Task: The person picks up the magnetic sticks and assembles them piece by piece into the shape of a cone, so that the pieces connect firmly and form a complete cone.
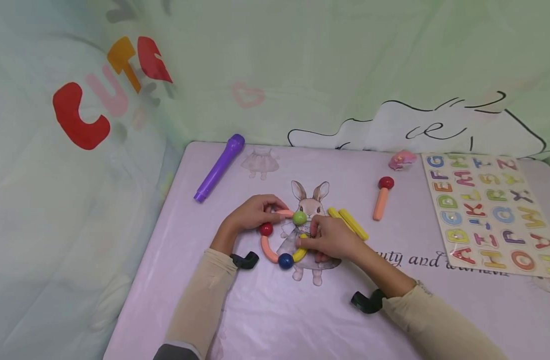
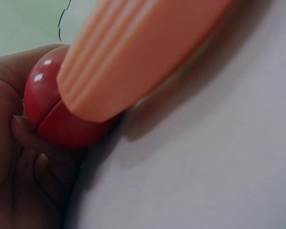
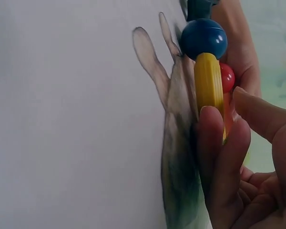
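On the table, curved rods and balls form a ring with a gap at its right side. My left hand (image 1: 256, 211) pinches the upper orange curved rod (image 1: 286, 213), beside the red ball (image 1: 266, 229); a green ball (image 1: 299, 218) sits at that rod's right end. From the red ball another orange curved rod (image 1: 268, 249) runs down to the blue ball (image 1: 286, 260). A yellow curved rod (image 3: 209, 81) joins the blue ball, and my right hand (image 1: 334, 239) pinches its other end between thumb and fingers. In the left wrist view, the red ball (image 2: 62, 105) lies against the left hand's fingers.
Two yellow sticks (image 1: 353, 224) lie just beyond the right hand. Farther right are an orange stick with a red ball (image 1: 383, 197), a pink object (image 1: 402, 160) and an alphabet board (image 1: 482, 200). A purple toy microphone (image 1: 219, 169) lies at the back left, near the curtain.
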The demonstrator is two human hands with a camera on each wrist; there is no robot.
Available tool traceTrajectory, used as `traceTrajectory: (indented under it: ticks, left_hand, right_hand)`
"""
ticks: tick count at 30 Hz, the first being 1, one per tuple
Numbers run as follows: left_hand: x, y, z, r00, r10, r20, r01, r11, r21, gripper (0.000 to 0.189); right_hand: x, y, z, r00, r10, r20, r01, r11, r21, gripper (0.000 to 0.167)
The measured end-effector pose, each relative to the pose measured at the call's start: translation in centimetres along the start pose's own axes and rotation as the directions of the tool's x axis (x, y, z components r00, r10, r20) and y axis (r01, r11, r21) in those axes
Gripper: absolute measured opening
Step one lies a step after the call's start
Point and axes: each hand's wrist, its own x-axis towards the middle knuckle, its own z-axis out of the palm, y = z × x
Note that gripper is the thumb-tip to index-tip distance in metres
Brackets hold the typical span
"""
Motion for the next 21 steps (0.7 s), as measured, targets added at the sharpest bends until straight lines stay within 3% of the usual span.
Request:
traceTrajectory:
  ticks: [10, 15, 21]
  left_hand:
    - [-0.04, 0.03, 0.03, 1.0, -0.019, -0.01, 0.018, 0.999, -0.035, 0.025]
    - [0.01, 0.04, 0.08, 1.0, -0.022, -0.005, 0.021, 0.999, -0.049, 0.022]
    - [0.02, 0.18, 0.12, 1.0, -0.01, 0.015, 0.01, 1.0, -0.028, 0.022]
  right_hand:
    - [0.2, -0.06, 0.45, 0.999, 0.006, -0.046, -0.007, 1.0, -0.03, 0.027]
    - [0.36, -0.12, 0.15, 0.993, 0.009, -0.12, -0.018, 0.997, -0.073, 0.024]
    - [0.57, 0.09, -0.16, 0.972, -0.033, -0.232, -0.003, 0.988, -0.153, 0.032]
